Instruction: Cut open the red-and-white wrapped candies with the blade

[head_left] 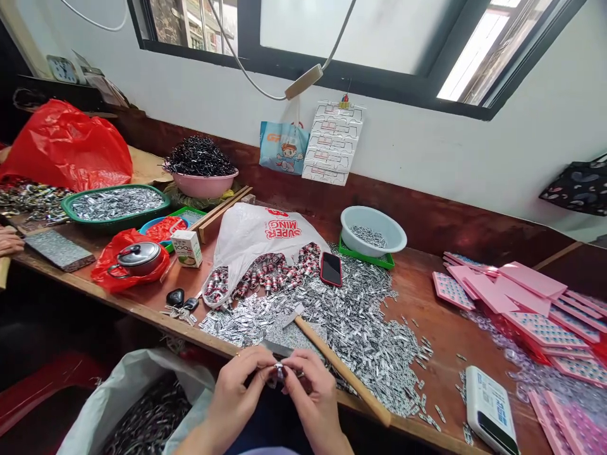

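Both my hands meet at the table's front edge. My left hand and my right hand pinch a small shiny metal piece between thumbs and fingertips; most of it is hidden by the fingers. Just beyond them a hammer with a wooden handle lies across a wide heap of small flat metal pieces. Under the hammer head is a grey stone slab. Behind, a white plastic bag spills red and silver small parts.
A phone and a pale blue basin stand behind the heap. At right lie a white box-shaped device and pink cards. Left are keys, a metal pot and an open sack. Another person's hand shows far left.
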Available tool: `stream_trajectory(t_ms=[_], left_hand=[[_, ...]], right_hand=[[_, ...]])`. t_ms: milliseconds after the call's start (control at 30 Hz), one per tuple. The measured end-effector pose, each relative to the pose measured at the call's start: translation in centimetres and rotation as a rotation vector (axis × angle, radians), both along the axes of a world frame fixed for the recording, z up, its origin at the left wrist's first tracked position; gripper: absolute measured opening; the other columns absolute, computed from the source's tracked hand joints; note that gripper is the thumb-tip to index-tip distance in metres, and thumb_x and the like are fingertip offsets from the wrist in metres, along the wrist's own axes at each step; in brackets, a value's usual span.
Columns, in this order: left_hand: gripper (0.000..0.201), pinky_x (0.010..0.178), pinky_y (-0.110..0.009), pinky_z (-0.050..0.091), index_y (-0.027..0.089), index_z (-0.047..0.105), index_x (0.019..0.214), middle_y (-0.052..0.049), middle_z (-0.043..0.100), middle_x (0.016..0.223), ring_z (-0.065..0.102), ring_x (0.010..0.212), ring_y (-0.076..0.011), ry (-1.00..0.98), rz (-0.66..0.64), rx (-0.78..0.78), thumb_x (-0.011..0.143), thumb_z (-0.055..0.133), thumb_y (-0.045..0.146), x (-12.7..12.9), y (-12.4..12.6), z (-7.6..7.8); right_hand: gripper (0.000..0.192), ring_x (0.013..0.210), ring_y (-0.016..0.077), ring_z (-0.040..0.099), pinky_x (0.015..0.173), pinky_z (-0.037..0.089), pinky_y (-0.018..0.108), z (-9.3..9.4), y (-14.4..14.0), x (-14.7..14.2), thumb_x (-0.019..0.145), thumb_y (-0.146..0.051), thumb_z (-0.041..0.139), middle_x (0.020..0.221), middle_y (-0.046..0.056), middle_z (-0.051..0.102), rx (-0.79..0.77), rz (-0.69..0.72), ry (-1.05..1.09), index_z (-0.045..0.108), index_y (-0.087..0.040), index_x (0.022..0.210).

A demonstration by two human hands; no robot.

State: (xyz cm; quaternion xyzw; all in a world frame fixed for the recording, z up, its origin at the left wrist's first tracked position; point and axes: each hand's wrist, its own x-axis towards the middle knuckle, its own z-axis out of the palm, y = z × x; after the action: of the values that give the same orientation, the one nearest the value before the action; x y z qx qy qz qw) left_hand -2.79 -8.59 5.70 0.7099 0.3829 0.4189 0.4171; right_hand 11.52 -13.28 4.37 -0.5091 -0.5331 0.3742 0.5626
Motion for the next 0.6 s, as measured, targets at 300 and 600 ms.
stream_trajectory(t_ms=[300,600], left_hand=[[0.031,0.062,-0.024,0.044,0.015,0.067,0.071,-0.002,0.065,0.066,0.057,0.065,-0.0164,-0.126,0.105,-0.435,0.071,0.067,0.046,-0.5,2.2,-1.5],[0.033,0.057,-0.023,0.037,0.014,0.061,0.063,0.001,0.059,0.057,0.051,0.056,-0.0128,-0.041,0.060,-0.594,0.061,0.069,0.046,-2.8,5.9,-3.6]], right_hand=[[0.019,0.078,0.0225,0.060,0.069,0.046,0.033,-0.1,5.0,8.4,0.084,-0.028,0.049,0.083,0.007,0.066,-0.170,-0.256,-0.443,0.067,-0.020,0.081],[0.013,0.076,0.0229,0.056,0.072,0.039,0.032,-3.1,9.3,14.2,0.068,-0.019,0.055,0.068,0.005,0.061,-0.282,-0.211,-0.683,0.053,-0.022,0.055]])
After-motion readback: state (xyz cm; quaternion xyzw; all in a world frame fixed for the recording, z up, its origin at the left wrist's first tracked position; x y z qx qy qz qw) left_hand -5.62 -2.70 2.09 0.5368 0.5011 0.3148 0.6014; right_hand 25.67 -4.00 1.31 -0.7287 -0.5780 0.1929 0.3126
